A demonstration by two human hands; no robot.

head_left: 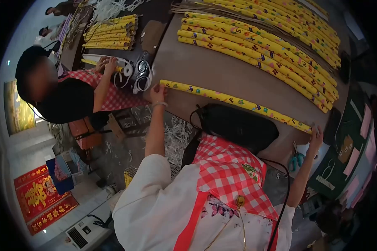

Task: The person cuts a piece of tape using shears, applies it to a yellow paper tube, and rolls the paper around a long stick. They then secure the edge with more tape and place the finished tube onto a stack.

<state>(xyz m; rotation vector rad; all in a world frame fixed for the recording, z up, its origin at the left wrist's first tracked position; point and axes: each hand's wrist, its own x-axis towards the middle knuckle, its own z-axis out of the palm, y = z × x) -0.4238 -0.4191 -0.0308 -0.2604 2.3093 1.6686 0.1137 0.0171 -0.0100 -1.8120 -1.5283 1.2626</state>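
left hand point(158, 93) grips yellow tube point(234, 100), right hand point(316, 136) at far end, closure unclear; uneven hold could let it slip.

The long yellow tube point(238, 102) lay across the bench point(178, 62) with the left grip point(157, 94) and right grip point(316, 136) at its ends. Beyond its far side, bare surface left room for a hand to pass, narrowing toward its right end, where the row of yellow tubes point(255, 62) came closer. Along its near side, a black oblong case point(236, 127) stood in the way; past its left end, white coils point(143, 77) did.
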